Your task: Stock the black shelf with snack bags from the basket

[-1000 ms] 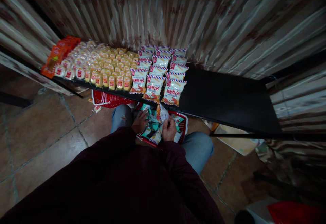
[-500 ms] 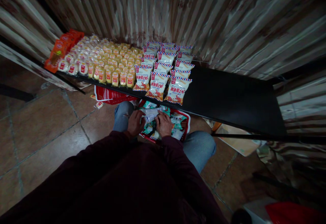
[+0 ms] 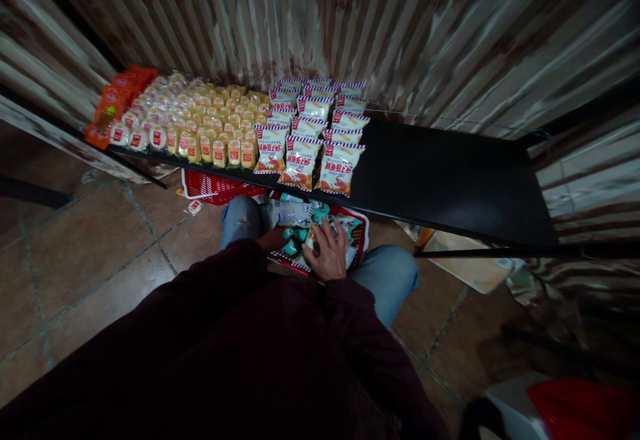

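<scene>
Shifted since the earlier frame: pale packet (image 3: 290,213), from between both hands to the far left part of the near red basket (image 3: 367,235); right hand (image 3: 329,253), from the packet to the basket's middle; left hand (image 3: 271,240), down towards the sleeve.

Right fingers spread and part open over teal packets (image 3: 293,245), with no grasp to be made out. Left fingers largely hidden, just beside the pale packet; impossible to tell how far open, or whether closed on anything.

Already upright on the black shelf (image 3: 440,187): striped-edge packets (image 3: 300,160) in three files running near to far. Left of these: yellow-wrapped pieces (image 3: 220,152), white-wrapped pieces (image 3: 158,136) and, at the far left end, orange packets (image 3: 107,112). Not on the shelf: pale packet and teal packets, all in the near basket.

Hard to make out: far ranks of the files, overlapped by nearer ones; basket contents beneath both hands; second red basket (image 3: 200,183), partly covered by the shelf; lower right corner, dim and cut off.
</scene>
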